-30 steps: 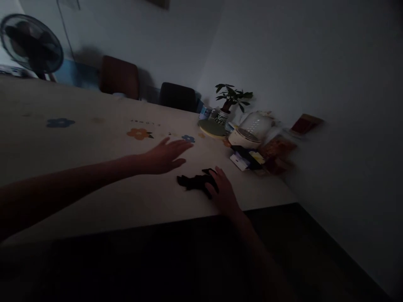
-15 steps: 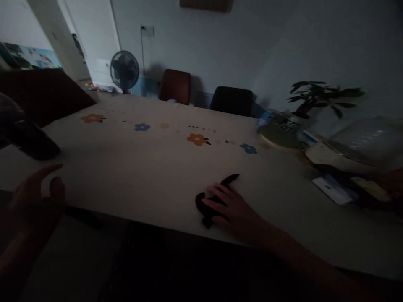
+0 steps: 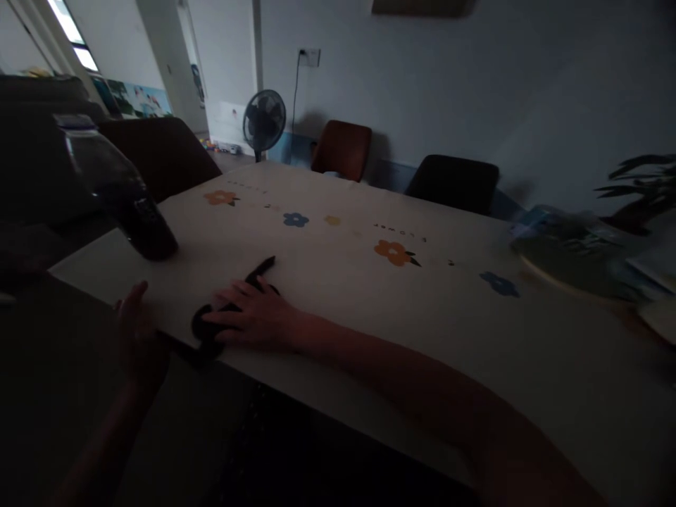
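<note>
1. Presently, the black thing (image 3: 201,325), which looks soft, lies on the bench (image 3: 322,282) close to the near edge; it is not lifted and its outline is uneven, so the handling seems to me unfinished
2. Of the two hands, the right hand (image 3: 258,317) lies over it, fingers spread rather flat, covering it more than gripping
3. Near it, beside the edge, the left hand (image 3: 138,338) has fingers loosely apart, with nothing visible inside
4. Pale and printed with flowers, the surface also carries a bottle (image 3: 119,186) with dark content
5. Beyond are a fan (image 3: 264,121) and a reddish chair (image 3: 342,149); the room is quite dim
</note>
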`<state>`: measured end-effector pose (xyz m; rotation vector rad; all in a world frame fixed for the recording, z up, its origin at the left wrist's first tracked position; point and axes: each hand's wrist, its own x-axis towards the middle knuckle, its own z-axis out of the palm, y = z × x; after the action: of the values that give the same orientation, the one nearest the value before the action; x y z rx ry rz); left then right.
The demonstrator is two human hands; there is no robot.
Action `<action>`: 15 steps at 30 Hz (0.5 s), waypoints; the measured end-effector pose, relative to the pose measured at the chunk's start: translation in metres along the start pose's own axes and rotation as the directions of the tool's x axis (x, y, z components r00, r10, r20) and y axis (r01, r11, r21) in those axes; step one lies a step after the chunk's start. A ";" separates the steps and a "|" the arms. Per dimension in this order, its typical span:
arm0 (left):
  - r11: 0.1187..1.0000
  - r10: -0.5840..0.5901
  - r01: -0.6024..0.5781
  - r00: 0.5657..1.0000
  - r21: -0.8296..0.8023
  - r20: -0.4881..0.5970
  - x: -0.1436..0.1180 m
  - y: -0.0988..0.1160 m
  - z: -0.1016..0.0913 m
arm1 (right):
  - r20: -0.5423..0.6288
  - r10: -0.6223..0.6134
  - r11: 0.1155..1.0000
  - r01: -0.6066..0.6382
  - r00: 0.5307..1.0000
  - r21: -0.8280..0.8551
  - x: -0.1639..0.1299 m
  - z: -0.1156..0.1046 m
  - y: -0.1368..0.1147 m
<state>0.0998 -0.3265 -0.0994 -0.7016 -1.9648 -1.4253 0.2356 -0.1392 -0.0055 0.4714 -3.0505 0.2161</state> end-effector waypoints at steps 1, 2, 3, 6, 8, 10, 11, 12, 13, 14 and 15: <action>0.999 -0.030 0.030 1.000 -0.025 -0.006 -0.001 -0.002 -0.001 | 0.005 -0.015 1.000 0.015 1.000 0.010 0.021 0.002 -0.003; 0.996 -0.076 0.075 0.997 -0.053 -0.028 -0.001 -0.002 -0.001 | 0.007 -0.027 0.999 0.027 1.000 0.020 0.040 0.004 -0.007; 0.988 -0.130 0.124 0.990 -0.091 -0.061 0.000 -0.002 -0.001 | 0.010 -0.033 0.999 0.033 0.999 0.029 0.059 0.006 -0.011; 0.945 -0.275 0.229 0.942 -0.233 -0.190 0.005 0.007 -0.001 | 0.003 -0.035 0.997 0.035 0.999 0.069 0.108 0.013 -0.020; 0.930 -0.318 0.258 0.922 -0.261 -0.221 0.011 0.015 0.000 | -0.023 -0.026 0.995 0.028 0.999 0.096 0.132 0.016 -0.022; 0.929 -0.335 0.280 0.914 -0.242 -0.229 0.016 0.023 -0.001 | -0.045 -0.008 0.993 0.013 0.999 0.120 0.146 0.017 -0.022; 0.928 -0.342 0.288 0.909 -0.235 -0.237 0.018 0.025 -0.002 | -0.045 -0.006 0.991 0.012 0.999 0.130 0.149 0.017 -0.021; 0.927 -0.349 0.294 0.904 -0.233 -0.247 0.020 0.027 -0.003 | -0.036 -0.013 0.991 0.018 0.999 0.135 0.148 0.016 -0.020; 0.927 -0.354 0.299 0.899 -0.228 -0.259 0.022 0.027 -0.004 | -0.019 -0.029 0.990 0.032 0.999 0.136 0.144 0.015 -0.019; 0.930 -0.352 0.301 0.896 -0.212 -0.271 0.024 0.027 -0.006 | -0.002 -0.050 0.990 0.049 0.999 0.133 0.136 0.014 -0.017; 0.936 -0.341 0.298 0.901 -0.189 -0.269 0.026 0.026 -0.007 | 0.009 -0.073 0.989 0.071 0.997 0.128 0.124 0.013 -0.016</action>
<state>0.1020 -0.3243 -0.0626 -0.2028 -1.8059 -1.7681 0.1217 -0.1930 -0.0077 0.5912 -3.0382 0.4084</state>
